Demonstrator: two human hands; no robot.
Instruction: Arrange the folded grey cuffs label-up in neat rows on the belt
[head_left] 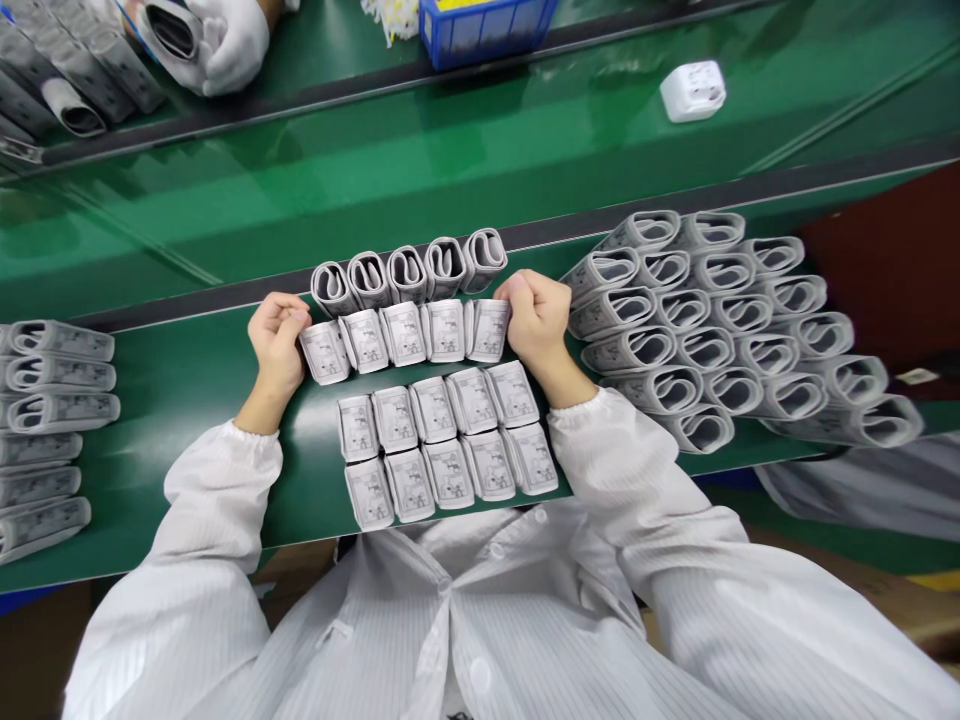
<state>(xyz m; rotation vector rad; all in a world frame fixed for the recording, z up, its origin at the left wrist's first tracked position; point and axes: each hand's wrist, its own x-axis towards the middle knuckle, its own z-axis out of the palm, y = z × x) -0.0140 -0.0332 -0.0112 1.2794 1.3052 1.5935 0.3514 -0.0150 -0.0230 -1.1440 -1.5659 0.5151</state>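
White sleeves (626, 455) stretch over a green table (195, 385) as a worker's two bare hands flank a row of five folded bundles (405, 334), printed faces up, near the center of the scene. The left hand (277, 338) sits at the row's 9 o'clock end and the right hand (538, 315) at its 3 o'clock end, fingers bent inward, close against the outermost bundles; whether either hand pinches one cannot be told. Toward 12 o'clock, just behind that row, stand five coiled bundles (407, 275), ends showing. Toward 6 o'clock lie two printed rows (448, 475), five bundles in each, closely set.

At 3 o'clock, beyond the right wrist, a large pile (701, 345) of bundles shows its looped ends. Well apart at 9 o'clock, more bundles lie in a stack (64, 375) at the table's edge. Across a green strip (375, 160), at 11 o'clock, another person's gloved hand (234, 50) holds a bundle; a blue bin (487, 35) sits near 12 o'clock, and a white packet (694, 92) rests on the strip at 2 o'clock.
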